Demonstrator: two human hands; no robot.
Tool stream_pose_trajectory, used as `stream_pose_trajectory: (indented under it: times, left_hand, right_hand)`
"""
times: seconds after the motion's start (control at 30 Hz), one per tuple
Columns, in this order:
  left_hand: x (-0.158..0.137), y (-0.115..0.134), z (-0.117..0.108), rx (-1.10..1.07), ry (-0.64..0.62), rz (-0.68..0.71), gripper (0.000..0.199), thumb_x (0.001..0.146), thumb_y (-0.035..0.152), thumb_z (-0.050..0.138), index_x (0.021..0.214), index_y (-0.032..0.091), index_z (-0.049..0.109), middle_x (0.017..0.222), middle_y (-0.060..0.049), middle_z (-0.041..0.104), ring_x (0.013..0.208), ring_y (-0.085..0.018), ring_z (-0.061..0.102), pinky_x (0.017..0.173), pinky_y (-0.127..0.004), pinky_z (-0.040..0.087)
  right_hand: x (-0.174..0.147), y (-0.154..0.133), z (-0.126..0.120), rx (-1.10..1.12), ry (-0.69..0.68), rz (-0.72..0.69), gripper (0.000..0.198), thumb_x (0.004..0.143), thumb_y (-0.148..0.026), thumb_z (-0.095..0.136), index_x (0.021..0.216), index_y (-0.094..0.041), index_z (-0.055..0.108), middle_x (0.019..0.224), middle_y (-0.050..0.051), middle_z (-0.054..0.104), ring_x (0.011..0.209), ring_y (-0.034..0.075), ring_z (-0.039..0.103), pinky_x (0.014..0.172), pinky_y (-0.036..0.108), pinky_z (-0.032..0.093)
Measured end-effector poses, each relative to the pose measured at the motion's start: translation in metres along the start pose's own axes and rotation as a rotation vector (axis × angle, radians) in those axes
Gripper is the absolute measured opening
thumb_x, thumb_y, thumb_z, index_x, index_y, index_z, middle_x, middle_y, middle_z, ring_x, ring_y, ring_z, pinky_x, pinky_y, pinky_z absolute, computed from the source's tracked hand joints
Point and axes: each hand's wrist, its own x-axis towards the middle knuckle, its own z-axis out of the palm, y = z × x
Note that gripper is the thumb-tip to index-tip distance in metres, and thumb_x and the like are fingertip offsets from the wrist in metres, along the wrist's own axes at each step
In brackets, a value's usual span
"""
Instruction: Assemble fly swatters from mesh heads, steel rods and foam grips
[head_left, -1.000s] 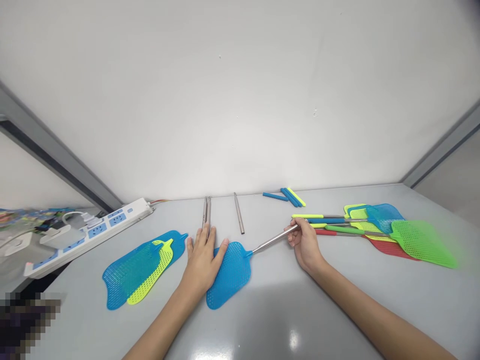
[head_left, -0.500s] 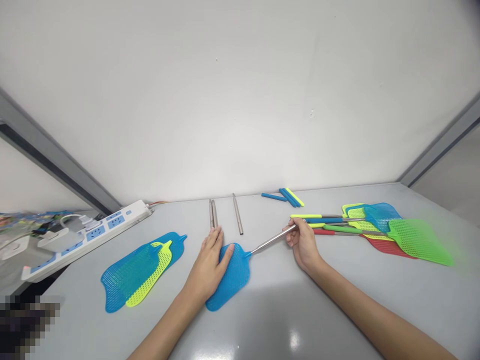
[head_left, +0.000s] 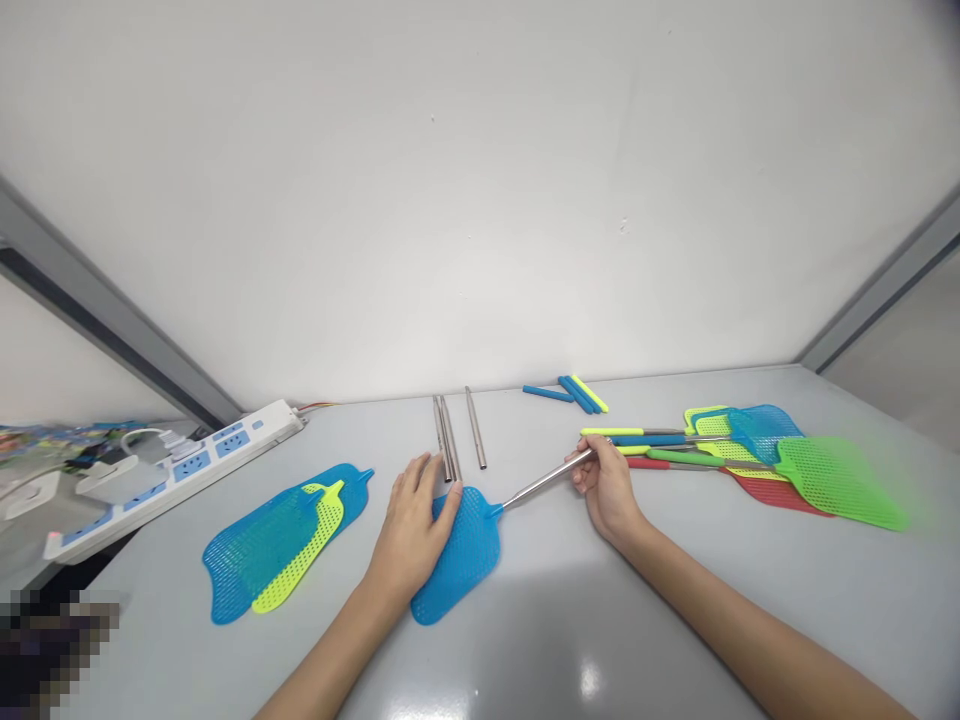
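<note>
A blue fly swatter head (head_left: 463, 555) lies on the table, joined at its neck to a slim metal rod (head_left: 541, 480). My right hand (head_left: 609, 490) grips the far end of this rod between thumb and fingers. Partly over the left side of the blue head rests my left hand (head_left: 412, 530), fingers apart and holding nothing. Just beyond its fingertips is a close group of metal rods (head_left: 448, 440), with a single metal rod (head_left: 476, 430) to the right of them.
To the left are loose blue and yellow swatter heads (head_left: 300, 550) and a white power strip (head_left: 187, 470). Blue and yellow grip sleeves (head_left: 577, 394) lie by the wall (head_left: 480, 200). Several swatters with handles, a green one (head_left: 832, 480) on top, are piled at right.
The grouped metal rods have shifted right, closer to the single rod. My left hand has drawn back slightly off them, its fingers now spread. My right hand keeps its hold.
</note>
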Motion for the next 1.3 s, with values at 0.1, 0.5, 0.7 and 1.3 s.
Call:
stream_pose_trajectory:
  times: [0.1, 0.5, 0.7, 1.3]
  left_hand:
    - [0.0, 0.001, -0.001, 0.02, -0.032, 0.034, 0.045, 0.082, 0.041, 0.031, 0.121, 0.02, 0.034, 0.126, -0.008, 0.035, 0.121, -0.022, 0.025, 0.099, -0.044, 0.018]
    - [-0.004, 0.002, 0.0, -0.022, -0.122, 0.15, 0.043, 0.083, 0.038, 0.031, 0.124, 0.025, 0.03, 0.132, -0.003, 0.03, 0.123, -0.019, 0.018, 0.101, -0.041, 0.015]
    - [-0.003, 0.006, -0.005, 0.0, -0.179, 0.181, 0.04, 0.084, 0.035, 0.027, 0.124, 0.029, 0.03, 0.131, -0.003, 0.03, 0.123, -0.019, 0.019, 0.1, -0.045, 0.013]
    - [0.001, 0.009, -0.005, 0.061, -0.204, 0.26, 0.04, 0.084, 0.038, 0.027, 0.123, 0.029, 0.034, 0.133, -0.002, 0.026, 0.122, -0.021, 0.019, 0.099, -0.042, 0.019]
  right_hand:
    - [0.0, 0.0, 0.0, 0.0, -0.006, -0.009, 0.017, 0.068, -0.033, 0.05, 0.062, -0.017, 0.047, 0.049, 0.0, 0.054, 0.035, 0.007, 0.041, 0.03, 0.016, 0.026]
    - [0.0, 0.0, 0.0, -0.009, -0.005, -0.008, 0.018, 0.069, -0.033, 0.05, 0.062, -0.017, 0.047, 0.048, 0.0, 0.054, 0.035, 0.007, 0.041, 0.03, 0.017, 0.026]
    - [0.0, 0.0, 0.001, -0.011, -0.002, 0.002, 0.018, 0.068, -0.033, 0.05, 0.062, -0.017, 0.047, 0.049, 0.0, 0.054, 0.035, 0.007, 0.041, 0.03, 0.017, 0.026]
    - [0.001, 0.003, -0.001, -0.007, -0.014, -0.01, 0.018, 0.069, -0.033, 0.05, 0.063, -0.016, 0.048, 0.05, 0.001, 0.055, 0.035, 0.006, 0.041, 0.03, 0.016, 0.026]
